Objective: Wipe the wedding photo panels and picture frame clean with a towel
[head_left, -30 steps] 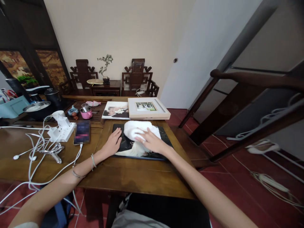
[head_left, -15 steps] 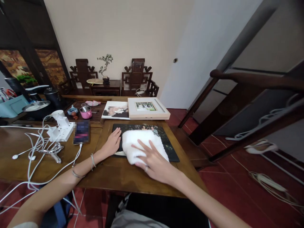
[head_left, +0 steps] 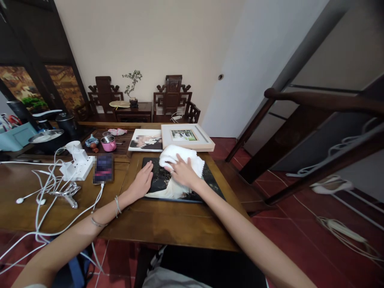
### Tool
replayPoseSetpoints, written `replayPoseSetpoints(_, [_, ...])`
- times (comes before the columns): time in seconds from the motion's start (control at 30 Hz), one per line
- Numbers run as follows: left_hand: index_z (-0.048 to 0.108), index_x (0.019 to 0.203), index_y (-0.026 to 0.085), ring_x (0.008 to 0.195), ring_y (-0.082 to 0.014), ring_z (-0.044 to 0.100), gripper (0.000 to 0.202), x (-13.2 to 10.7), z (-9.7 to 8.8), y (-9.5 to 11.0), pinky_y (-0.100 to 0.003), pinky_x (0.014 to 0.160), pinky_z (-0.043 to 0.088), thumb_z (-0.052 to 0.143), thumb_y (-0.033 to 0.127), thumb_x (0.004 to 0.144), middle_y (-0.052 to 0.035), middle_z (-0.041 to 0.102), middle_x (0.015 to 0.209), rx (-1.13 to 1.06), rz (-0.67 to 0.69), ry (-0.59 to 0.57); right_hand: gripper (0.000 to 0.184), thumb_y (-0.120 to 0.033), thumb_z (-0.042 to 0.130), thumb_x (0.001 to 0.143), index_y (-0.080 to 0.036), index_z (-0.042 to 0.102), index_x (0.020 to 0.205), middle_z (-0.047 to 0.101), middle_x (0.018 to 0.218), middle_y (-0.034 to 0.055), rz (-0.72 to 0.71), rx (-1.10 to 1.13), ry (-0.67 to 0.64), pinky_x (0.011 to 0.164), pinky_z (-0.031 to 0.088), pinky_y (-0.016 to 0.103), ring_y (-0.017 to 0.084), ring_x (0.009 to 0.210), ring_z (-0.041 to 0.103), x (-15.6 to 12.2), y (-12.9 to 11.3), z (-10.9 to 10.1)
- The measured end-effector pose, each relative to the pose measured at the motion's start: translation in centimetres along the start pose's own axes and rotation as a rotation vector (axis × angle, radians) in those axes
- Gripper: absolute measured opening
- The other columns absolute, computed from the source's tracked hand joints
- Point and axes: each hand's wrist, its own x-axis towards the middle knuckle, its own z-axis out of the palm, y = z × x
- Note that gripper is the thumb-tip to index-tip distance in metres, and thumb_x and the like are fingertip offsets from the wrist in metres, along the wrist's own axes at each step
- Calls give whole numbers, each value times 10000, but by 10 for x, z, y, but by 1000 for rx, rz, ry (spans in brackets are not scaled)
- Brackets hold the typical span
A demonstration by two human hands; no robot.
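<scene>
A dark photo panel (head_left: pixel 157 182) with a pale dress printed in it lies flat on the wooden table. Across its upper part, reaching past the far edge, is a folded, fluffy white towel (head_left: pixel 186 155). My right hand (head_left: pixel 182 173) presses down on the towel, its fingers bent into the cloth. At the panel's left edge my left hand (head_left: pixel 144 180) lies flat, fingers stretched out, holding nothing. The towel and my right hand cover part of the picture.
Beyond the panel lie a light-framed picture (head_left: pixel 207 143) and a photo board (head_left: pixel 145 140). To the left are a phone (head_left: pixel 103 169), a power strip (head_left: pixel 82 168) with tangled cables and a pink cup (head_left: pixel 108 143). A wooden chair (head_left: pixel 288 132) stands right.
My right hand has pushed the white towel away from me, toward the panel's far edge, uncovering the pale dress in the lower part. My left hand has stayed in place.
</scene>
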Motion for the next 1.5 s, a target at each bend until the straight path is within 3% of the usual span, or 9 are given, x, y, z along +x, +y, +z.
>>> replayPoseSetpoints(0.1, [391, 1354, 102, 1359, -180, 280, 513, 1, -6, 7, -356, 1136, 219, 253, 387, 951, -103, 329, 1460, -124, -23, 120, 385, -387, 333, 950, -238, 587, 1198, 349, 1457, 47, -176, 33, -14, 1021, 117, 671, 332, 1377, 123, -3, -22, 0])
replayPoseSetpoints(0.27, [373, 1368, 112, 1377, -188, 227, 573, 2, -10, 11, -374, 1140, 197, 207, 465, 947, -95, 340, 1455, -192, -77, 146, 342, -363, 363, 946, -256, 642, 1111, 416, 1417, 21, -471, 173, -82, 1093, 67, 578, 258, 1389, 124, -66, -45, -15])
replayPoseSetpoints(0.47, [396, 1348, 88, 1381, -206, 214, 552, 0, 0, 7, -392, 1137, 201, 281, 437, 936, -120, 319, 1461, -54, -87, 33, 376, -359, 334, 954, -189, 648, 1071, 432, 1401, 96, -401, 270, -119, 1133, 88, 482, 213, 1359, 249, -115, -12, -27])
replayPoseSetpoints(0.6, [429, 1317, 55, 1369, -233, 247, 503, -1, 3, 2, -422, 1127, 225, 371, 341, 906, -157, 353, 1436, 93, -51, -46, 471, -471, 278, 942, -208, 619, 1135, 455, 1386, 71, -109, 341, -64, 1128, 116, 481, 238, 1351, 268, -92, 16, -23])
replayPoseSetpoints(0.73, [454, 1291, 42, 1355, -244, 281, 479, -1, 3, -2, -433, 1112, 263, 379, 302, 896, -177, 363, 1424, 145, -20, -40, 613, -540, 193, 929, -154, 602, 1173, 529, 1316, 105, 164, 439, -11, 1102, 170, 488, 289, 1307, 350, -36, 12, -18])
replayPoseSetpoints(1.0, [444, 1312, 117, 1345, -240, 309, 455, -1, 2, -2, -451, 1106, 284, 407, 279, 889, -128, 403, 1413, 114, 42, -2, 546, -523, 215, 942, -222, 534, 1267, 510, 1334, 41, -22, 453, -12, 1102, 154, 428, 249, 1290, 383, 46, -34, 0])
replayPoseSetpoints(1.1, [451, 1307, 134, 1350, -238, 297, 447, -1, 4, -3, -457, 1109, 276, 409, 289, 890, -117, 395, 1420, 97, 38, 7, 531, -521, 217, 942, -242, 543, 1255, 518, 1328, 15, -42, 430, -27, 1112, 138, 423, 233, 1294, 380, 32, -15, 1])
replayPoseSetpoints(1.33, [466, 1284, 47, 1354, -247, 287, 476, -1, 4, -2, -432, 1108, 268, 391, 313, 897, -179, 373, 1419, 119, -19, -16, 525, -449, 248, 939, -158, 484, 1306, 430, 1396, 101, 100, 245, 42, 1098, 142, 529, 296, 1345, 267, -31, 82, -9])
replayPoseSetpoints(1.5, [469, 1281, 49, 1355, -245, 284, 468, -1, 4, -1, -436, 1109, 263, 389, 304, 897, -178, 374, 1419, 120, -18, -16, 434, -399, 323, 933, -155, 649, 1086, 380, 1428, 130, -109, 57, 15, 1103, 104, 557, 289, 1370, 187, -90, 71, -16])
